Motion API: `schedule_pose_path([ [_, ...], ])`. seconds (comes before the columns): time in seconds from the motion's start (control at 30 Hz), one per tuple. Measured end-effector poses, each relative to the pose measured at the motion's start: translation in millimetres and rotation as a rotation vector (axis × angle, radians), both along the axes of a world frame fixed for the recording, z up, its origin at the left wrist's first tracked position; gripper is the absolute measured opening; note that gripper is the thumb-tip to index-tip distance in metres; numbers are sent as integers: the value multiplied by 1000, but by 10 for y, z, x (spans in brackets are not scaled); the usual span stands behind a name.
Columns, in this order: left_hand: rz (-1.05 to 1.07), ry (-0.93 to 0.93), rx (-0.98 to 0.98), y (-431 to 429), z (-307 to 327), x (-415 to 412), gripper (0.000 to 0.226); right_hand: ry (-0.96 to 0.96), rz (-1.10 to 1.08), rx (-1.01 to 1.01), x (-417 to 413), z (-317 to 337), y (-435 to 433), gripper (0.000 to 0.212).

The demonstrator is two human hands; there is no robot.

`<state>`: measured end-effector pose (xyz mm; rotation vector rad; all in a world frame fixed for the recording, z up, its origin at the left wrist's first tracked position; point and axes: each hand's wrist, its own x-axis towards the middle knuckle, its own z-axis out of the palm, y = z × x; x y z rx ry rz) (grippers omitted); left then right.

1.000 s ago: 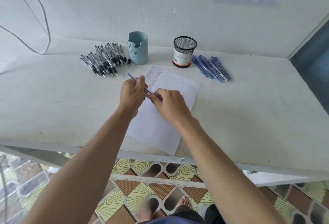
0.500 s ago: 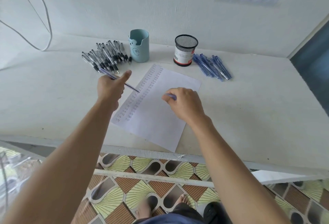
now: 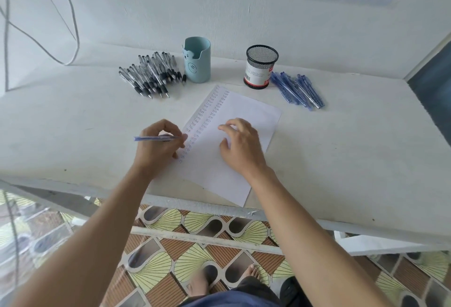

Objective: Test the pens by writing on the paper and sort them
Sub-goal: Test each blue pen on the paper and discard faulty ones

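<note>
My left hand (image 3: 158, 148) grips a blue pen (image 3: 151, 138) that lies almost level, its tip hidden behind my fingers at the left edge of the white paper (image 3: 246, 109). Two columns of small written marks run down that side of the sheet. My right hand (image 3: 241, 145) rests on the middle of the paper with relaxed, slightly bent fingers; no cap shows in it. A pile of black-grip pens (image 3: 148, 74) lies at the back left, and a pile of blue pens (image 3: 297, 89) lies at the back right.
A teal pen holder (image 3: 197, 60) stands beside the black-grip pens and a black mesh cup (image 3: 261, 67) beside the blue ones. The white table (image 3: 353, 160) meets the wall behind; its front edge runs under my forearms. Cables hang on the wall at left.
My hands pulled apart over the paper, the left keeping the pen and the right a small cap. The left then came down to the sheet's left edge; the right settled on the paper.
</note>
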<state>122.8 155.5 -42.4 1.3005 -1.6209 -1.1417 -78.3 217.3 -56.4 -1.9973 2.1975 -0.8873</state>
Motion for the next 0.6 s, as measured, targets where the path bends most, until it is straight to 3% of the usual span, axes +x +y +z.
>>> schedule_pose_path([
  [0.1,138,38,28,-9,-29,26,33,22,235,145,217,4,26,44],
  [0.23,159,-76,-34,-22,-46,65,23,138,261,331,268,-102,33,57],
  [0.6,49,-247,-130,-28,-93,50,20,123,238,279,279,-146,30,59],
])
